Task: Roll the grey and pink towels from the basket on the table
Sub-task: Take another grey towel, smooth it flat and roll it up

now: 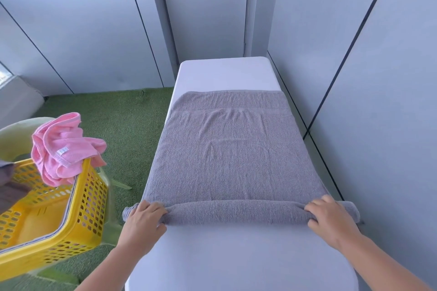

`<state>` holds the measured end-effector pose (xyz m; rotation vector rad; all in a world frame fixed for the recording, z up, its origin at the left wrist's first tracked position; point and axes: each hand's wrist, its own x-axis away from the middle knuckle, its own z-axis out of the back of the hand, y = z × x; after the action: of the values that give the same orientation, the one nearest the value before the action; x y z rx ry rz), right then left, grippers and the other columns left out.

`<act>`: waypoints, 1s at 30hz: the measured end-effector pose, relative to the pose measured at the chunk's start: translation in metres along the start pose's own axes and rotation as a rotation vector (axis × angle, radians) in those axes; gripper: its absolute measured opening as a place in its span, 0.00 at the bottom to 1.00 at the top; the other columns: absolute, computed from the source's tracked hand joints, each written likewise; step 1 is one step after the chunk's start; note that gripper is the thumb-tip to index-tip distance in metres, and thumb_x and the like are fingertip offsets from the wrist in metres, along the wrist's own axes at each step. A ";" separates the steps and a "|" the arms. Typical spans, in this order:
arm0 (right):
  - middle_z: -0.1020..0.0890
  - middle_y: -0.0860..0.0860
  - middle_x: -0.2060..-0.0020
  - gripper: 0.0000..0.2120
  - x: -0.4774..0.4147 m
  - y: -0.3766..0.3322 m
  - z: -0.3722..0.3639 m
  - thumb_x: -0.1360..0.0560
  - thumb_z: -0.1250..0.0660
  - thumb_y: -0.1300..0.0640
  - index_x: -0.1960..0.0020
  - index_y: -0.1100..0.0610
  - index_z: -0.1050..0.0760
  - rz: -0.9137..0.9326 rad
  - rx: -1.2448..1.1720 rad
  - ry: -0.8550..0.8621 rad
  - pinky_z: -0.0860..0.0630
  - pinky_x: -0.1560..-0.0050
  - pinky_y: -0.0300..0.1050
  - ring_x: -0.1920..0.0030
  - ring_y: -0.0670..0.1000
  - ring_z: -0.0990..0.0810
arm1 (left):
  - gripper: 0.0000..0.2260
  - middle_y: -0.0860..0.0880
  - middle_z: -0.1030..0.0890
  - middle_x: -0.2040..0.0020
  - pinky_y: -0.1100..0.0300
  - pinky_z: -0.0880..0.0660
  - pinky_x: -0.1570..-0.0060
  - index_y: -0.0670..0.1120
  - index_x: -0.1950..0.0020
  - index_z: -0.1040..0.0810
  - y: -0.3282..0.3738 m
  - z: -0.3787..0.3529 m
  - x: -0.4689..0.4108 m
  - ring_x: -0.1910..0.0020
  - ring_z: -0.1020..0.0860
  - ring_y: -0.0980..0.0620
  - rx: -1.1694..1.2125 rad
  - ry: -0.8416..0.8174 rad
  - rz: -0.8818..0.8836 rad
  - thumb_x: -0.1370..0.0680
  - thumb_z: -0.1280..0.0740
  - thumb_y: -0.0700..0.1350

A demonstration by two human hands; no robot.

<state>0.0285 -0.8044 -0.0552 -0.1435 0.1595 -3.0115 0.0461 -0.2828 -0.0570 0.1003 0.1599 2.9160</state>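
Grey towel (231,149) lies flat on the white table (236,257), spread lengthwise from near to far, its far hem short of the table's far end. The near edge is turned into a low roll (236,212) whose long axis runs left to right across the table, square to the towel's length. Left hand (142,220) sits on the roll's left end, right hand (331,217) on its right end. On both hands the fingers are curled over the top of the roll and grasp the cloth, thumbs on the near side. The roll's ends stick out a little past each hand, and the left end overhangs the table edge. Key relation: all the unrolled cloth lies on the far side of the fingers, so the roll must travel away from the person. The hands sit level with each other, neither nearer the flat part. Judgement: rolling is only just begun, and uneven push from one hand would skew the roll. Pink towel (63,149) hangs crumpled over the rim of the yellow basket (92,198), left of the table, not yet rolled.
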 end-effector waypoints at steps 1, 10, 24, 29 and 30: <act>0.30 0.39 0.71 0.03 -0.001 -0.002 0.004 0.40 0.34 0.52 0.68 0.47 0.27 0.005 0.019 -0.005 0.35 0.65 0.41 0.62 0.47 0.32 | 0.10 0.61 0.23 0.57 0.55 0.25 0.56 0.54 0.57 0.20 0.000 0.000 -0.001 0.54 0.28 0.51 -0.018 0.017 -0.009 0.33 0.38 0.53; 0.30 0.45 0.57 0.06 -0.007 -0.009 0.015 0.26 0.36 0.59 0.57 0.51 0.22 -0.151 -0.137 -0.095 0.30 0.60 0.46 0.59 0.50 0.27 | 0.08 0.55 0.30 0.55 0.53 0.29 0.63 0.53 0.57 0.22 0.005 0.005 -0.003 0.58 0.26 0.48 0.056 0.037 0.087 0.27 0.41 0.50; 0.33 0.42 0.63 0.12 -0.005 -0.011 0.021 0.25 0.40 0.51 0.67 0.49 0.34 -0.104 0.020 -0.261 0.29 0.55 0.45 0.52 0.48 0.36 | 0.09 0.58 0.24 0.61 0.55 0.29 0.60 0.56 0.57 0.24 0.004 0.003 0.001 0.57 0.27 0.49 -0.053 -0.003 0.034 0.30 0.43 0.53; 0.31 0.46 0.57 0.14 -0.010 -0.009 0.020 0.24 0.41 0.54 0.68 0.47 0.34 -0.129 -0.066 -0.194 0.30 0.57 0.47 0.53 0.50 0.31 | 0.09 0.56 0.30 0.59 0.55 0.32 0.63 0.54 0.63 0.24 0.005 0.005 -0.004 0.59 0.28 0.49 -0.009 0.075 0.056 0.28 0.43 0.51; 0.29 0.47 0.56 0.10 -0.010 -0.010 0.021 0.25 0.39 0.56 0.64 0.47 0.30 -0.144 -0.099 -0.152 0.30 0.59 0.47 0.54 0.51 0.28 | 0.07 0.55 0.29 0.55 0.54 0.29 0.63 0.54 0.58 0.22 0.005 0.005 -0.005 0.58 0.27 0.49 0.018 0.074 0.084 0.27 0.40 0.49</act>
<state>0.0390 -0.7952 -0.0346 -0.4085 0.2960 -3.1193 0.0506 -0.2884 -0.0518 0.0027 0.1992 3.0046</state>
